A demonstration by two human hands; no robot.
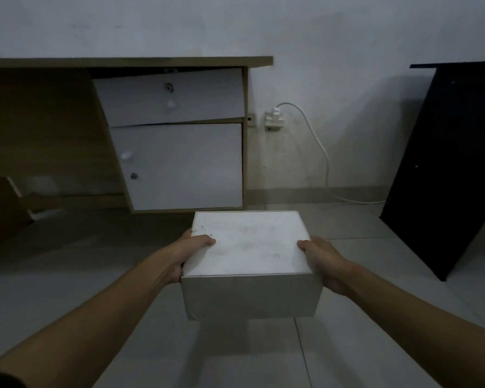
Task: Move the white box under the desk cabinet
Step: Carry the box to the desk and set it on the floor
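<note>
A white cardboard box (249, 247) with a closed lid is held in front of me, above the tiled floor. My left hand (189, 254) grips its left side, thumb on the lid. My right hand (324, 263) grips its right side in the same way. Beyond the box stands the desk cabinet (179, 163), wood-framed with a white drawer above and a white door below. A narrow dark gap shows between the cabinet's bottom and the floor. The box's far edge lies just in front of the cabinet's lower right corner.
A dark board (448, 163) leans against the wall at the right. A white cable (324, 155) runs from a wall socket (275, 119) down to the floor. Brown panels lie under the desk (123, 62) at the left. Grey floor tiles (375, 345) spread around me.
</note>
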